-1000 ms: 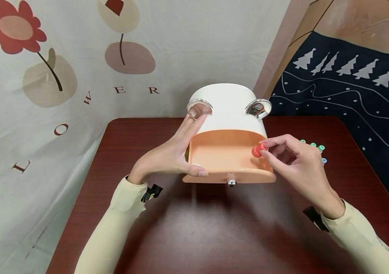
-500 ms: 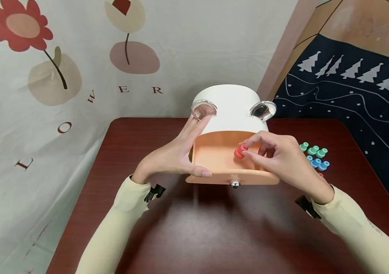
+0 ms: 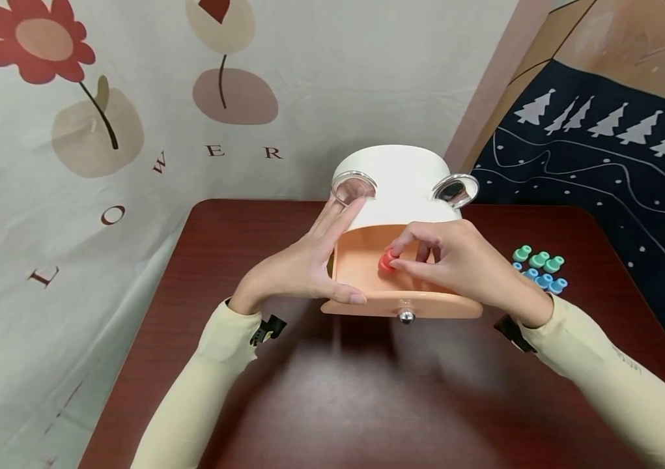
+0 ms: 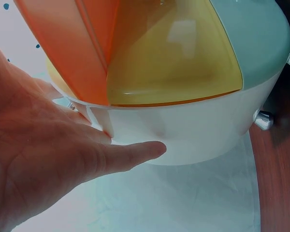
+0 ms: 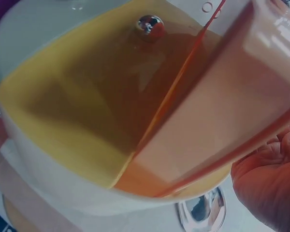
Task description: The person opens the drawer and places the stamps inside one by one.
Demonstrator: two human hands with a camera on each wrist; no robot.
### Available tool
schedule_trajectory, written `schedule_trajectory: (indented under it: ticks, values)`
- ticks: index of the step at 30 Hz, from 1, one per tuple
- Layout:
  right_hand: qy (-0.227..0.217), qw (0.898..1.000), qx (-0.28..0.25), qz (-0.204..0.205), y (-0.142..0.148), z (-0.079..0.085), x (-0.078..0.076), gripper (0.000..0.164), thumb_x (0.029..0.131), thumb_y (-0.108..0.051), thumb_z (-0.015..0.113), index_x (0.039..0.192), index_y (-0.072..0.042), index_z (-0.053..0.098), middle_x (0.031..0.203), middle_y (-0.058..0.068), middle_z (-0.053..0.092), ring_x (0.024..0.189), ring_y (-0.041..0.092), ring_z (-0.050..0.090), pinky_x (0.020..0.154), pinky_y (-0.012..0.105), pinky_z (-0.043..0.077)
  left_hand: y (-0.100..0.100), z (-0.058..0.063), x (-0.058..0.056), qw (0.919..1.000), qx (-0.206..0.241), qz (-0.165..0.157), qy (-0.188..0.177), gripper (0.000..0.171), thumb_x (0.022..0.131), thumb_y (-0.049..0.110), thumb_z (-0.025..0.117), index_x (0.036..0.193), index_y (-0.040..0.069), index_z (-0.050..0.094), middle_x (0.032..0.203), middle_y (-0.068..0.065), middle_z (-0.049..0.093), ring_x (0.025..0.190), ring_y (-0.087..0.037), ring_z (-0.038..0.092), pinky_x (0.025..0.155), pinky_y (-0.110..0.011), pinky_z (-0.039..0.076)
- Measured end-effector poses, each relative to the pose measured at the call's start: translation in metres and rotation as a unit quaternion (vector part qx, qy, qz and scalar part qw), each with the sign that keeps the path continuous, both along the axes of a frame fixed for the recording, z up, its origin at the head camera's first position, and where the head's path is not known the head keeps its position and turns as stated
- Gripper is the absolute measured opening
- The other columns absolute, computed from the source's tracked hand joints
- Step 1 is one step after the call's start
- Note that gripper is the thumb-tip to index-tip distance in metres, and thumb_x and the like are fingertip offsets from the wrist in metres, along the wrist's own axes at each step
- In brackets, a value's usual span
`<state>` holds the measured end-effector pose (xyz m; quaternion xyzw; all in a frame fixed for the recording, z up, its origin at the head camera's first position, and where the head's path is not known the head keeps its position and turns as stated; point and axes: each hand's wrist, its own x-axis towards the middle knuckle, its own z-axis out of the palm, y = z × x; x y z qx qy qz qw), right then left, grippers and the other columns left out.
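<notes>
A white cabinet point(image 3: 396, 172) with rounded sides stands towards the back of the table, its peach-orange top drawer point(image 3: 379, 306) pulled out. My left hand point(image 3: 297, 260) lies along the drawer's left side, fingers reaching up to the white body and thumb at the drawer front. Inside the drawer, a red pawn-shaped piece point(image 3: 387, 262) is pinched between the thumb and fingers of my right hand point(image 3: 455, 260). In the right wrist view that hand shows only partly at the right edge, and the drawer wall hides the piece. The left wrist view shows my left thumb extended beside the cabinet.
Green pawn-shaped pieces point(image 3: 539, 260) and several blue ones point(image 3: 545, 281) stand on the table right of the cabinet. Below the open drawer are a yellow drawer front point(image 4: 179, 72) and a grey-green one point(image 4: 261, 43). Two chrome rings point(image 3: 455, 190) jut from the cabinet's sides.
My right hand has carried the red piece leftward and deeper into the drawer, from its right side to near the middle. My left hand keeps its place on the drawer.
</notes>
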<state>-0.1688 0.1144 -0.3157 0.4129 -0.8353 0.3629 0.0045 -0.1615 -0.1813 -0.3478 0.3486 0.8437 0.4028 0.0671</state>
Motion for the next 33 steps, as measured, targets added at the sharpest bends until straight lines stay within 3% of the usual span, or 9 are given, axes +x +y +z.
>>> schedule_trajectory:
  ticks: [9,14,21,29,33]
  values:
    - [-0.01,1.0,0.014,0.013,-0.016,-0.001,-0.006,0.018,0.093,-0.014,0.091,0.105,-0.024,0.082,0.077,-0.016,0.068,0.064,0.006,0.056,0.055,0.027,0.04,0.002,0.0,0.0,1.0,0.004,-0.001,0.004,0.135,0.08,0.062,0.087,0.177,0.032,-0.003,0.18,0.013,-0.009,0.162,-0.014,-0.022,0.127,-0.065,0.013]
    - [-0.008,0.999,0.027,0.02,-0.021,0.0,-0.006,0.018,0.093,-0.013,0.091,0.104,-0.023,0.08,0.076,-0.017,0.067,0.065,0.006,0.057,0.057,0.028,0.043,0.003,-0.001,-0.001,0.9999,0.002,-0.004,0.009,0.136,0.081,0.073,0.083,0.177,0.03,-0.004,0.18,0.012,-0.01,0.162,-0.012,-0.021,0.127,-0.064,0.013]
    - [0.004,0.998,0.05,0.029,-0.025,0.002,-0.007,0.018,0.092,-0.013,0.092,0.102,-0.021,0.079,0.08,-0.017,0.069,0.067,0.005,0.058,0.062,0.029,0.048,0.001,-0.001,0.0,1.0,-0.001,0.002,0.002,0.134,0.082,0.071,0.083,0.177,0.031,-0.003,0.18,0.013,-0.011,0.162,-0.014,-0.023,0.128,-0.064,0.007]
    - [0.007,1.0,0.022,0.005,-0.019,0.0,-0.006,0.02,0.091,-0.015,0.093,0.106,-0.02,0.081,0.078,-0.016,0.069,0.065,0.005,0.058,0.057,0.029,0.046,0.001,-0.002,-0.001,0.9998,-0.014,0.008,-0.007,0.135,0.082,0.069,0.083,0.177,0.032,-0.004,0.18,0.01,-0.012,0.162,-0.014,-0.024,0.127,-0.066,0.007]
    - [0.004,1.0,0.003,0.0,-0.013,-0.002,-0.004,0.022,0.092,-0.016,0.092,0.11,-0.02,0.08,0.081,-0.017,0.07,0.067,0.003,0.06,0.059,0.028,0.047,0.001,-0.001,0.0,0.9998,-0.017,0.012,-0.007,0.135,0.081,0.078,0.08,0.176,0.032,-0.005,0.18,0.011,-0.011,0.161,-0.013,-0.024,0.127,-0.067,0.006]
